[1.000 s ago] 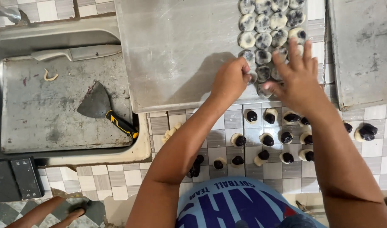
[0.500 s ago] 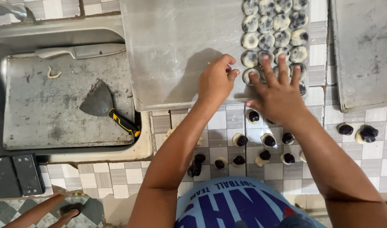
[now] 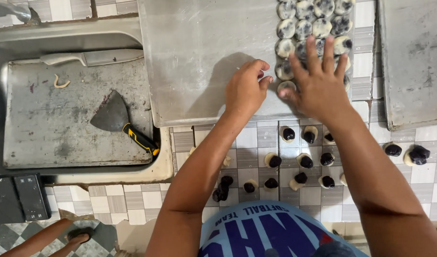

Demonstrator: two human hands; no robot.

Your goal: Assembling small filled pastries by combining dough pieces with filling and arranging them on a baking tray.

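Note:
My left hand point(image 3: 246, 89) rests curled on the metal baking tray point(image 3: 199, 62), its fingertips close to a flattened dough round point(image 3: 286, 86) at the tray's near edge. My right hand point(image 3: 319, 84) lies flat with fingers spread over the lowest rounds. Rows of pale dough rounds with dark filling point(image 3: 310, 19) fill the tray's far right part. On the tiled counter below, several dough pieces topped with dark filling point(image 3: 301, 159) lie in loose rows.
A second metal tray point(image 3: 413, 62) lies at the right. To the left a worn metal sheet point(image 3: 61, 119) sits in a sink, with a knife point(image 3: 92, 58) and a black-and-yellow-handled scraper point(image 3: 120, 121). A black device point(image 3: 16, 196) and someone's foot point(image 3: 78, 235) show bottom left.
Both hands have shifted slightly lower on the tray, and the right hand now presses flat over the lowest rounds. The view has drifted a little.

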